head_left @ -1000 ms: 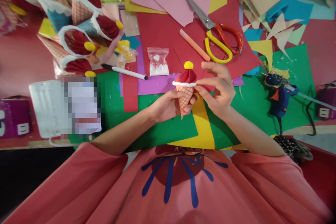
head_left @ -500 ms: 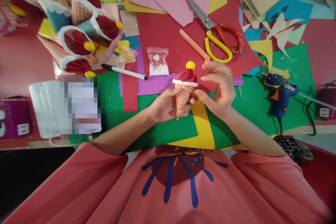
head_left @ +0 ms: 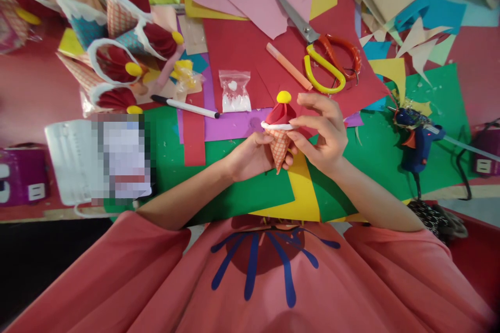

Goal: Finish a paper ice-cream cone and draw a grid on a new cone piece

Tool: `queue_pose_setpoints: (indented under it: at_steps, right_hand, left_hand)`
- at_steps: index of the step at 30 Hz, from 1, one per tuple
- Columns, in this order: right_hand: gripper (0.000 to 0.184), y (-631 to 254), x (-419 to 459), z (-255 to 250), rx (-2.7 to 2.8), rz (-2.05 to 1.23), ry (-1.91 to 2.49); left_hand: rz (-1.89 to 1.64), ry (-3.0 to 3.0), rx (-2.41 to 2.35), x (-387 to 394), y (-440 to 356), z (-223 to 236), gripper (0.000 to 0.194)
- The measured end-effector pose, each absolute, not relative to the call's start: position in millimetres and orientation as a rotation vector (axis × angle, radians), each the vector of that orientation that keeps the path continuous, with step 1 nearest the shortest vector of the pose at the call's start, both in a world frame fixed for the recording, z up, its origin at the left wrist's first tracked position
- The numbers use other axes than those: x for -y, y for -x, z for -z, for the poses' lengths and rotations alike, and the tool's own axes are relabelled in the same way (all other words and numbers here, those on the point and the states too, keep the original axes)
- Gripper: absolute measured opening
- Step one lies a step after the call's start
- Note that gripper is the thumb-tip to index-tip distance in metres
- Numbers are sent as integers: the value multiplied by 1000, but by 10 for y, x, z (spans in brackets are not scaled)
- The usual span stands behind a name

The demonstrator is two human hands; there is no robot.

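A toy ice cream cone [head_left: 278, 145] with an orange-and-white checked body, a white rim, a red swirled top and a yellow ball sits upright in my left hand [head_left: 252, 156]. My left thumb lies across its side and the fingers curl behind it. My right hand [head_left: 322, 132] is at the cone's right side with its fingers spread. The middle fingertip and thumb reach the rim and upper side, seemingly touching lightly; the index finger is raised near the yellow ball. A small zip bag [head_left: 235, 93] of white pieces lies just beyond.
Scissors [head_left: 312, 36] and an orange stick [head_left: 289, 66] lie beyond my hands on red paper. A marker [head_left: 185, 106], a phone [head_left: 127, 158] and several finished cones [head_left: 113, 62] are at left. A glue gun [head_left: 417, 140] stands at right on green sheet, near paper scraps [head_left: 422, 44].
The cone has shifted slightly right and stands straighter in my left hand. My right fingers have moved left, bringing the middle fingertip to the rim.
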State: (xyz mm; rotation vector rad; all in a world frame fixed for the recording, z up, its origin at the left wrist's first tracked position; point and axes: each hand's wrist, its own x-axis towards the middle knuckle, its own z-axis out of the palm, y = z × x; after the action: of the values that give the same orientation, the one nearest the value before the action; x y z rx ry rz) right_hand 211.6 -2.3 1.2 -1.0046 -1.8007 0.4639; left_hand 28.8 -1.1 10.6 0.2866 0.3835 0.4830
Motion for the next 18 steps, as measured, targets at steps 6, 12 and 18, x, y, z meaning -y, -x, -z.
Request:
queue_pose_setpoints:
  at_steps: [6,12,18]
  right_hand:
    - [17,-2117,12,-1,1788,-578,1021]
    - [17,-2075,5,-39,1806,-531,1007]
    - [16,-2061,-21,-97,1734,-478,1042]
  left_hand:
    - [-483,-289,-388,16,-297,-118,24]
    - [-560,-275,-491,52,-301,-81,32]
    - [-590,-242,-505,32,-304,-101,25]
